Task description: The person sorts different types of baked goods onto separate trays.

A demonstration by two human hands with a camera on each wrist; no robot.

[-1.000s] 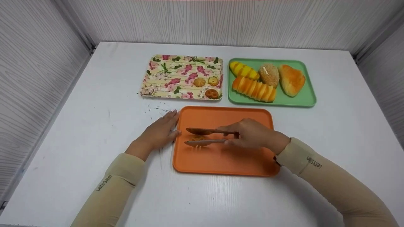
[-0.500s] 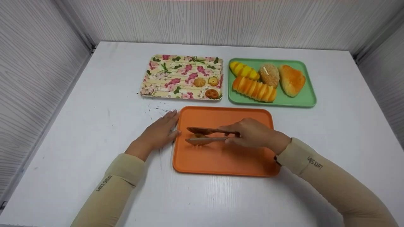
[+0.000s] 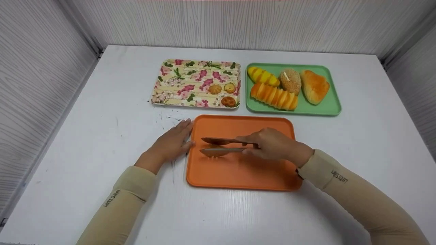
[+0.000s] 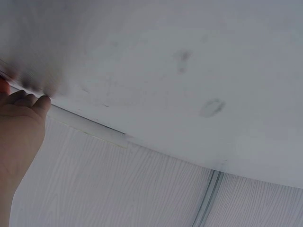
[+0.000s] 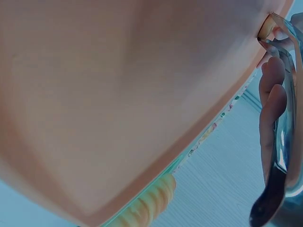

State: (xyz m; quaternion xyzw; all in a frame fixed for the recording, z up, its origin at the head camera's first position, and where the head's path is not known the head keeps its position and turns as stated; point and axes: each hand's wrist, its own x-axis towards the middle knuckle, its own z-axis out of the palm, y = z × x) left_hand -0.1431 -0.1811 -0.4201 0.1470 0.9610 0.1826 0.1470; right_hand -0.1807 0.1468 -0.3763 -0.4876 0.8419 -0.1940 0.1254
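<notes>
My right hand (image 3: 272, 143) grips a pair of metal tongs (image 3: 221, 141) over the orange tray (image 3: 238, 175). In the right wrist view the tongs' tips stand on either side of a small round cookie (image 5: 266, 28); from the head view it is mostly hidden between the two arms of the tongs. Fingers of the right hand lie along the tongs (image 5: 285, 123), which have a dark end. My left hand (image 3: 170, 143) lies at the orange tray's left rim with fingers stretched out. Its fingertips also show near the tray in the left wrist view.
Behind the orange tray is a flowered tray (image 3: 196, 73), with a few small cookies (image 3: 215, 89) near its right front corner. Beside it, a green tray (image 3: 320, 109) carries several breads, among them a sliced loaf (image 3: 274, 96). Patterned panels (image 3: 238, 23) wall in the white table (image 3: 112, 112).
The tongs' arms have drawn slightly closer together around the cookie, the near arm shifting a little away from me. The left hand and the trays have stayed put.
</notes>
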